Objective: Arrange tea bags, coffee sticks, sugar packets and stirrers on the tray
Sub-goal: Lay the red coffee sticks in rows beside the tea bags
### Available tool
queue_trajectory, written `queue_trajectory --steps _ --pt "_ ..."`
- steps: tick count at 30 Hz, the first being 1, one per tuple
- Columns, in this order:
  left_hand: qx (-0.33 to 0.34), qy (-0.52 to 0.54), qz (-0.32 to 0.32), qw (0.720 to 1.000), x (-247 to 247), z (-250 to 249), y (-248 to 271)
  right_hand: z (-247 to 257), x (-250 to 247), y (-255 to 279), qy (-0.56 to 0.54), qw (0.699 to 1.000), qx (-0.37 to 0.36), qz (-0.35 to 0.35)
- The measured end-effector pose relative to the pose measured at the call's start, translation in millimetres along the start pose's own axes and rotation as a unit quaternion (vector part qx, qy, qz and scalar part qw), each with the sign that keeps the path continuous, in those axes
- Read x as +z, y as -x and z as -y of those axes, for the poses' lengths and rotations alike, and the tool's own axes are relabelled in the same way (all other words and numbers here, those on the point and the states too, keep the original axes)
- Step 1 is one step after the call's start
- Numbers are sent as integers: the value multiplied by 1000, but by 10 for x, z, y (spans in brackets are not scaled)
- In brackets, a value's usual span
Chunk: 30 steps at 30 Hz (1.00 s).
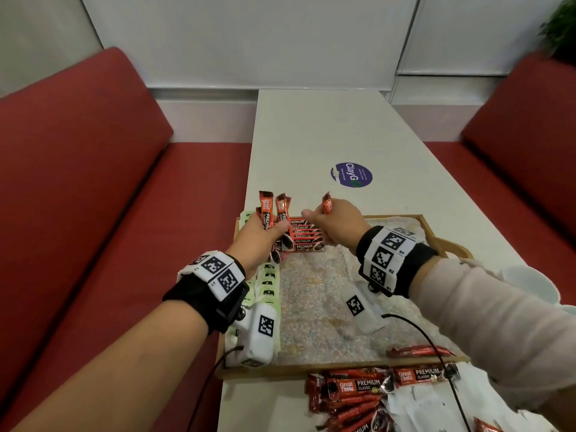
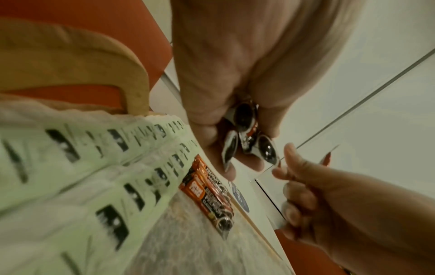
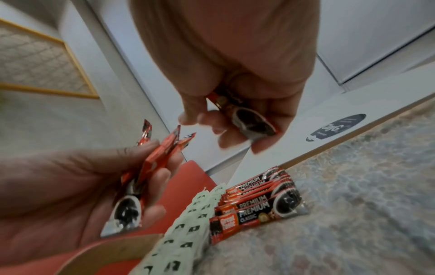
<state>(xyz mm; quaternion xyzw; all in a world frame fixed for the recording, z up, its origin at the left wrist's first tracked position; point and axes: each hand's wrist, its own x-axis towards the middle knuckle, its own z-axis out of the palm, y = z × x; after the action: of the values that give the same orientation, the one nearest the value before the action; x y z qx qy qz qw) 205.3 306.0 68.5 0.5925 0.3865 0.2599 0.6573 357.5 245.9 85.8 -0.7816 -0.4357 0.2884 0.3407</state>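
Left hand (image 1: 265, 235) grips a bunch of coffee sticks (image 1: 274, 210) upright; right hand (image 1: 338, 227) pinches one stick (image 1: 327, 204). The laid row (image 1: 304, 236) sits just below, centre frame, long axes crosswise on the tray (image 1: 311, 367).

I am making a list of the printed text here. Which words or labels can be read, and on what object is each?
"Great Taste PREMIUM CLASSIC": loose coffee sticks on the table before the tray.
"PREMIUM CLASSIC": coffee-stick row on the tray.
"ClayGo": round purple sticker; its small print is unreadable.
Green tea bags: print blurred.
Wristbands: coded squares, no words.
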Motion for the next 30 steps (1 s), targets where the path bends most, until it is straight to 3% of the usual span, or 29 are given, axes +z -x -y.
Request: queue_trajectory --steps 3,6,9,13,17,30 --pt "-2 -4 -44 999 -86 -8 -89 -7 28 -13 68 996 39 47" --pt "-4 9 -62 998 -146 -6 -145 -33 74 -34 48 990 74 109" --pt "2 11 -66 998 -181 1 -176 -63 133 -65 147 981 47 118" --pt "15 14 -73 997 -215 24 -196 -103 177 -104 286 947 -12 146" --pt "25 27 -71 997 -246 39 -193 -121 208 -120 337 931 -69 125" --pt "27 51 -71 996 -267 89 -200 -156 329 -169 340 934 -55 97"
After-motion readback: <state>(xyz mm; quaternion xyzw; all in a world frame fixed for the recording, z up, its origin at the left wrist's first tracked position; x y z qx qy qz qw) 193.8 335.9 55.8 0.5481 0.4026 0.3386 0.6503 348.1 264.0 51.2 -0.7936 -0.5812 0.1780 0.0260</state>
